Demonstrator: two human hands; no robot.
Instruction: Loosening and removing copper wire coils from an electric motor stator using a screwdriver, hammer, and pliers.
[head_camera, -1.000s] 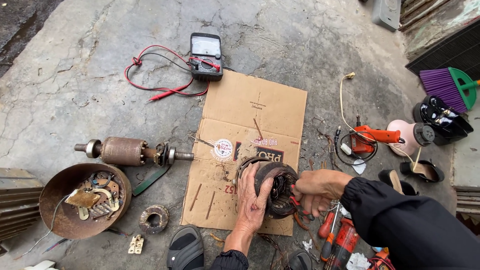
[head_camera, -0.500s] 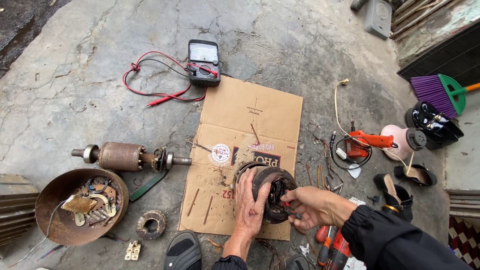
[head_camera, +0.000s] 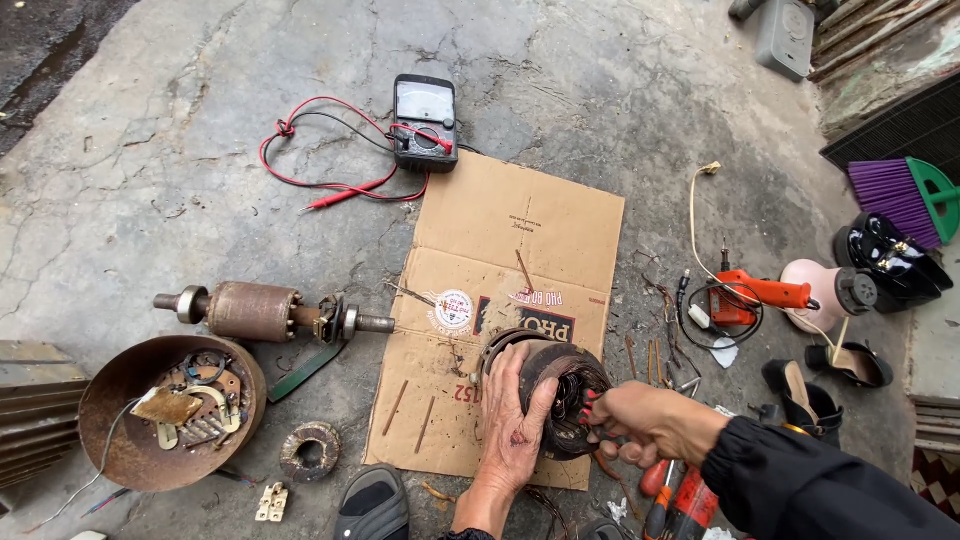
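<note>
1. The stator (head_camera: 560, 395), a dark round motor housing with copper windings inside, lies on the near edge of the cardboard (head_camera: 510, 260), which is spread flat on the concrete floor (head_camera: 150, 190).
2. The left hand (head_camera: 515, 425) lies flat against the stator's left side, fingers spread and curved over its rim, steadying it.
3. The right hand (head_camera: 645, 425) is curled shut around a red-handled tool (head_camera: 592, 408) whose tip is at the stator's open face; what kind of tool it is cannot be told.
4. Just right of the right hand, red-handled pliers (head_camera: 680, 495) lie on the floor, partly under the dark sleeve (head_camera: 820, 485).
5. Left of the cardboard lies a rusty rotor (head_camera: 262, 311) on its shaft, well apart from the hands.
6. Below it sits a rusty bowl (head_camera: 105, 440) holding small metal parts, with a ring (head_camera: 309, 452) and a small white terminal block (head_camera: 271, 502) near it.
7. A sandal (head_camera: 372, 505) lies at the near edge, just left of the left wrist.
8. A multimeter (head_camera: 425, 122) with red and black leads (head_camera: 320, 165) rests at the cardboard's far corner.
9. To the right lie an orange soldering gun (head_camera: 760, 293), a pink jar (head_camera: 822, 293), a purple broom (head_camera: 905, 190) and scattered wire scraps (head_camera: 660, 300).
</note>
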